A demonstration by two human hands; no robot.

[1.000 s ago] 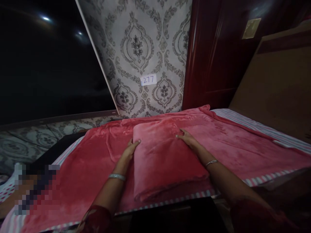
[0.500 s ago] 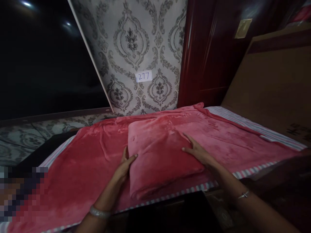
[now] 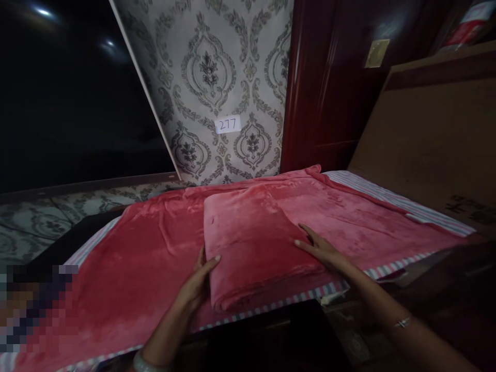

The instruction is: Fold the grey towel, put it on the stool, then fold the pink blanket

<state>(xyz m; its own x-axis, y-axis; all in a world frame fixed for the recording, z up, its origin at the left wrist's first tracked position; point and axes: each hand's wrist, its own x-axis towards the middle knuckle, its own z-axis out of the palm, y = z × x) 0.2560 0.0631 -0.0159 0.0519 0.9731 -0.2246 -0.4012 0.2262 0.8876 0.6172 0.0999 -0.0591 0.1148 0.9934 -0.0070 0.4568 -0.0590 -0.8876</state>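
Note:
A folded red-pink plush blanket [image 3: 251, 243] rests on a larger red-pink plush cloth [image 3: 135, 274] spread beneath it. Its rolled, layered edge faces me. At its left side is my left hand [image 3: 199, 279], thumb laid on top near the edge and the other fingers partly hidden beside it. Along the right side lies my right hand [image 3: 320, 248], fingers spread and touching the blanket's edge. Both hands are open against the blanket, not closed around it. A striped cloth border [image 3: 406, 263] shows under the red cloth.
A large dark screen [image 3: 77, 98] stands at the back left. Behind the cloth, a patterned wall [image 3: 217, 67] carries a paper label reading 277 [image 3: 228, 124]. On the right are a dark red wooden panel [image 3: 329, 93] and a big cardboard box [image 3: 430, 134].
Both hands have slid slightly toward me along the folded blanket's sides. The blanket's front edge looks a little straighter, and the view has shifted slightly.

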